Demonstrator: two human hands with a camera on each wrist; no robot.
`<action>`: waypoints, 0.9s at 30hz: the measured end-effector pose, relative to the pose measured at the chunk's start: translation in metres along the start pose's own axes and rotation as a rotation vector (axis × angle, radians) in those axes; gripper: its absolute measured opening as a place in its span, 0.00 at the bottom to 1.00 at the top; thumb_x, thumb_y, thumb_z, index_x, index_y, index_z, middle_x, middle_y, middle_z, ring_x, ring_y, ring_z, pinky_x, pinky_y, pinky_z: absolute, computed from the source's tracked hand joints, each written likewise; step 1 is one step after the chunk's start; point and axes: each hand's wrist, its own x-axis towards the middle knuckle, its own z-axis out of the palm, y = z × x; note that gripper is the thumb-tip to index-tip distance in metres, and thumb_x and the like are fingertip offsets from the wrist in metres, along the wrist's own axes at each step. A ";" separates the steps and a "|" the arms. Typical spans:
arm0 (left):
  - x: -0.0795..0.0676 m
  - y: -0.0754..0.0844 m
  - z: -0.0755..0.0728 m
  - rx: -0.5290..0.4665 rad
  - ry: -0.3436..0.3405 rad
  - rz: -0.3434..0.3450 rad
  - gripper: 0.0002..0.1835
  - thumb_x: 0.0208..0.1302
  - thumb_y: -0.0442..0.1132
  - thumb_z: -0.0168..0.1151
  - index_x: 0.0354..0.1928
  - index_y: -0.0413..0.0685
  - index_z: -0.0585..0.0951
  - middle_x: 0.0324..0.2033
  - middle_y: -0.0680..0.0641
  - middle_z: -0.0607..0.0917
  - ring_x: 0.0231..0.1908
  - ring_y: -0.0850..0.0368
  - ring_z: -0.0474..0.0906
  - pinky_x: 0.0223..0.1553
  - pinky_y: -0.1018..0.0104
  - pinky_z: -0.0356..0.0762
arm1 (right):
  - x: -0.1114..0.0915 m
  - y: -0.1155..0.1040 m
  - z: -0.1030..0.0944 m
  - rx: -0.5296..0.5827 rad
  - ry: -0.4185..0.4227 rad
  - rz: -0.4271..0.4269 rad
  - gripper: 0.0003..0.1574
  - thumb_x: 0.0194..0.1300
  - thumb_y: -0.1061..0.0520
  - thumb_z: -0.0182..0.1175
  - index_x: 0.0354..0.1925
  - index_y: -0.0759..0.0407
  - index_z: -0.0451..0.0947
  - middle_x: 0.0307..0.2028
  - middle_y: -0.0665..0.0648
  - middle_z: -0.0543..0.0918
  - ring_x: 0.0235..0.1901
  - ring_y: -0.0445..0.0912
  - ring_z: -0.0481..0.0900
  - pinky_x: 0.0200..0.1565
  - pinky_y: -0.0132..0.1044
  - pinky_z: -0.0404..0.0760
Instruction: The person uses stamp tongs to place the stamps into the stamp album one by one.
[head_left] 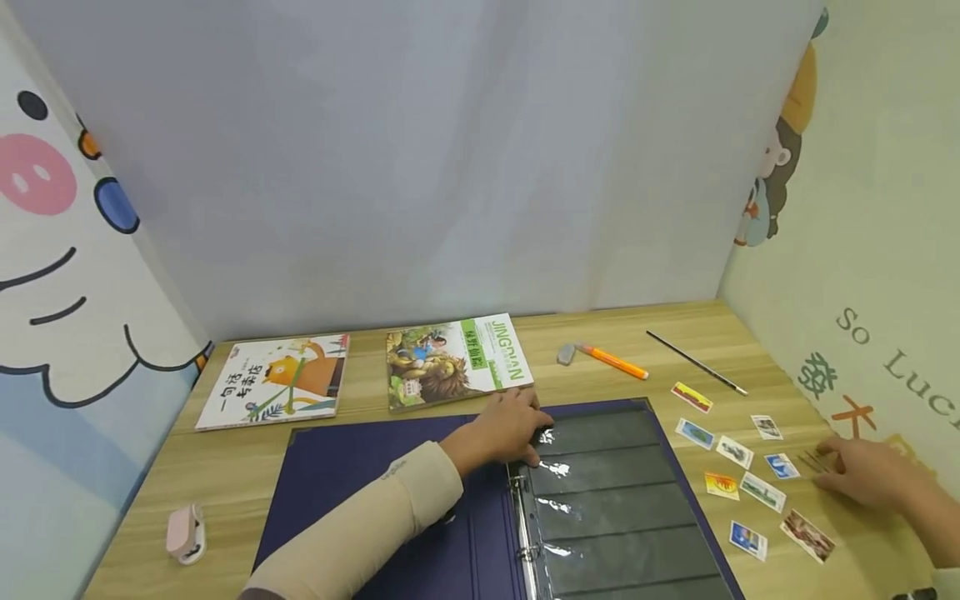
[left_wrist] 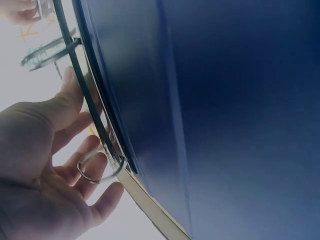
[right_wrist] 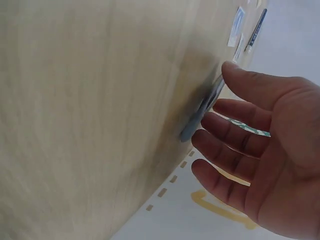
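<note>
Currently, the left hand (head_left: pixel 506 423) is lying loosely over the far end of the open binder (head_left: pixel 337 483), its thumb reaching onto the black pocket page (head_left: pixel 618 500) and its other fingers spreading toward the far edge. It is not clenching; the fingers are bending softly and parting from one another, and the metal rings (head_left: pixel 528 552) are running along the page's left side. At the far right, the right hand (head_left: pixel 873 471) is hovering low by the table (head_left: pixel 787 350), thumb and fingers sitting apart around a pair of slim tweezers (head_left: pixel 810 461). The tweezers are pointing left from the fingertips; whether the hand is pinching them or merely touching them, I cannot tell.

Between the tweezers and the binder, nine small stamps (head_left: pixel 763 492) are lying scattered, the nearest of them to the hand just left of the tweezer tips. Farther off, a thin pencil (head_left: pixel 693 362), an orange pen (head_left: pixel 615 362) and a grey eraser (head_left: pixel 566 355) are resting, while two picture books (head_left: pixel 457 361) are lying beyond the binder. A pink stapler (head_left: pixel 185 533) is standing near left.
</note>
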 end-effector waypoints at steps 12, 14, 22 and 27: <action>0.002 0.003 0.002 -0.100 -0.031 -0.062 0.38 0.48 0.56 0.72 0.64 0.62 0.72 0.57 0.51 0.76 0.58 0.52 0.68 0.60 0.52 0.65 | -0.006 0.003 0.010 -0.004 0.056 -0.002 0.09 0.57 0.59 0.64 0.32 0.64 0.75 0.22 0.49 0.74 0.22 0.40 0.68 0.26 0.34 0.68; 0.004 0.003 0.004 -0.121 -0.041 -0.065 0.39 0.48 0.55 0.72 0.65 0.61 0.71 0.58 0.51 0.75 0.59 0.51 0.66 0.60 0.52 0.64 | -0.007 0.003 0.009 -0.003 0.085 -0.001 0.08 0.58 0.60 0.62 0.34 0.66 0.77 0.22 0.48 0.76 0.22 0.39 0.69 0.26 0.35 0.70; 0.001 -0.001 0.003 -0.163 -0.019 -0.079 0.39 0.47 0.55 0.74 0.63 0.65 0.70 0.56 0.50 0.74 0.56 0.52 0.67 0.56 0.52 0.65 | 0.009 -0.024 -0.007 0.102 0.273 -0.093 0.05 0.63 0.60 0.58 0.37 0.61 0.79 0.26 0.47 0.77 0.24 0.29 0.65 0.28 0.31 0.68; -0.002 -0.002 0.003 -0.171 0.001 -0.071 0.38 0.48 0.57 0.72 0.64 0.67 0.69 0.58 0.49 0.74 0.58 0.50 0.67 0.56 0.51 0.66 | 0.026 -0.044 -0.013 0.199 0.185 -0.118 0.06 0.66 0.56 0.58 0.39 0.57 0.79 0.30 0.47 0.80 0.28 0.28 0.68 0.31 0.30 0.71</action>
